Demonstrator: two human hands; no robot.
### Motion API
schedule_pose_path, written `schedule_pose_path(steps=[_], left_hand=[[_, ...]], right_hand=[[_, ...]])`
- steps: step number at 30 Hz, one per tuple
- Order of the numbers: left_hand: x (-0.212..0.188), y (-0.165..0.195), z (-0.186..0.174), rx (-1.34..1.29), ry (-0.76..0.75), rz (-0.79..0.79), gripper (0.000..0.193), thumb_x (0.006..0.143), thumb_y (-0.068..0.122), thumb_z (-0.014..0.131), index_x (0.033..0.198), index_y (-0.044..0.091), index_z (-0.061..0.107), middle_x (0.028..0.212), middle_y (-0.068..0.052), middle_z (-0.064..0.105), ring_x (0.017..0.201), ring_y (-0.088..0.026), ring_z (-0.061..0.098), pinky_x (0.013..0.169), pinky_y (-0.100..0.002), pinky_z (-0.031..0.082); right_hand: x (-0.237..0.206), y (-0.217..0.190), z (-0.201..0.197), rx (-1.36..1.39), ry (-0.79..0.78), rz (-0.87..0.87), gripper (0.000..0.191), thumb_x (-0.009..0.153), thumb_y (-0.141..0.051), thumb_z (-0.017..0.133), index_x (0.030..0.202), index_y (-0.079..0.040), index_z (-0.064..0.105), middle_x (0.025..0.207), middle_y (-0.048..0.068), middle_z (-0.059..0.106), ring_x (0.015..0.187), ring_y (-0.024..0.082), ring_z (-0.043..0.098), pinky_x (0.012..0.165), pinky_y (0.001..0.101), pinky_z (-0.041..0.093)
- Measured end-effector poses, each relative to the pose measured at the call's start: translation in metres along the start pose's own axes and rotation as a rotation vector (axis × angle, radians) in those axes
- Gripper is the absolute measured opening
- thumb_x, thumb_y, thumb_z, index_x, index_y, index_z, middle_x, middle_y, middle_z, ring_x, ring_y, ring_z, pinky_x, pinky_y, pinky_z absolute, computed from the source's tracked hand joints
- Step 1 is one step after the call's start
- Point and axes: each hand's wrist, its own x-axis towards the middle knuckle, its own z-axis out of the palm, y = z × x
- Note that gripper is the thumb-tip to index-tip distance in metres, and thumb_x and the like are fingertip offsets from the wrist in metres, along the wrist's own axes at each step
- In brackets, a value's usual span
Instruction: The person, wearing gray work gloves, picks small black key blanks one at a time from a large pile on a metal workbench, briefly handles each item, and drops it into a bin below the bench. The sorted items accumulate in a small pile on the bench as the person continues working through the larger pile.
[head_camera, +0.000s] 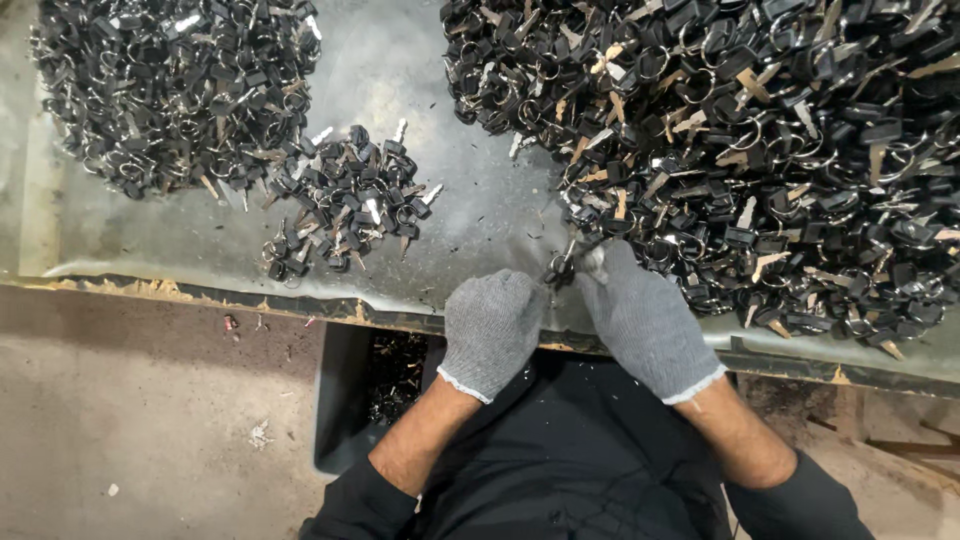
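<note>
Head cam: my gloved left hand (492, 330) and right hand (645, 320) sit together at the tabletop's (480, 215) near edge, both pinching one black-capped key on a ring (562, 268). Further back, small key pile (345, 200); huge key heap (740, 150) toward the far right corner.

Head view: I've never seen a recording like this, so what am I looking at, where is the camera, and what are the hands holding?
The single picture comes from a camera worn on a person's head, looking down at their own two hands in grey knitted gloves. The left hand and right hand meet at the near edge of a worn grey metal table, pinching a small black-headed key on a metal ring between them. On the table lie three heaps of similar black-headed keys: a big pile on the right, another at far left, and a small cluster between. A dark bin stands under the table.
</note>
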Motion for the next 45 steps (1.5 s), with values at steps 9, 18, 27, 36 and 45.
schedule_pose_path(steps=[9,18,27,36,45], left_hand=[[0.003,-0.002,-0.002,0.016,-0.049,0.080,0.007,0.086,0.015,0.068,0.084,0.008,0.064,0.077,-0.010,0.062,0.073,-0.032,0.066,0.066,-0.046,0.050],[0.007,0.003,-0.010,0.030,-0.055,0.050,0.011,0.090,0.018,0.068,0.082,0.010,0.066,0.076,-0.011,0.063,0.073,-0.033,0.066,0.065,-0.047,0.050],[0.014,0.008,-0.057,-0.422,-0.298,-0.155,0.020,0.104,0.020,0.059,0.116,0.012,0.074,0.100,-0.011,0.074,0.091,-0.030,0.073,0.078,-0.042,0.057],[0.060,0.005,-0.023,0.141,-0.172,0.371,0.032,0.076,0.012,0.070,0.107,0.010,0.068,0.114,-0.017,0.071,0.105,-0.034,0.069,0.079,-0.044,0.058],[0.021,-0.003,-0.018,-0.198,-0.013,-0.105,0.021,0.086,0.028,0.077,0.097,0.012,0.070,0.083,-0.008,0.071,0.076,-0.030,0.072,0.067,-0.043,0.055]], right_hand=[[-0.006,-0.013,-0.007,-0.204,0.043,-0.090,0.065,0.094,-0.020,0.060,0.152,-0.001,0.039,0.084,0.019,0.072,0.077,0.035,0.073,0.060,0.0460,0.059],[-0.002,-0.014,-0.001,-0.164,0.061,-0.091,0.037,0.102,-0.028,0.056,0.129,-0.006,0.043,0.087,0.021,0.072,0.082,0.038,0.073,0.064,0.0491,0.059],[-0.016,-0.008,-0.003,0.138,0.043,-0.093,0.075,0.093,-0.025,0.064,0.158,-0.003,0.032,0.092,0.025,0.070,0.079,0.041,0.071,0.066,0.0492,0.059],[-0.024,-0.025,-0.003,-0.115,0.044,-0.162,0.025,0.092,-0.030,0.065,0.102,-0.008,0.059,0.092,0.020,0.069,0.078,0.038,0.073,0.067,0.0478,0.058],[-0.010,-0.003,0.006,0.053,0.083,-0.095,0.067,0.094,-0.030,0.065,0.153,-0.006,0.044,0.099,0.026,0.070,0.080,0.040,0.072,0.067,0.0505,0.059]])
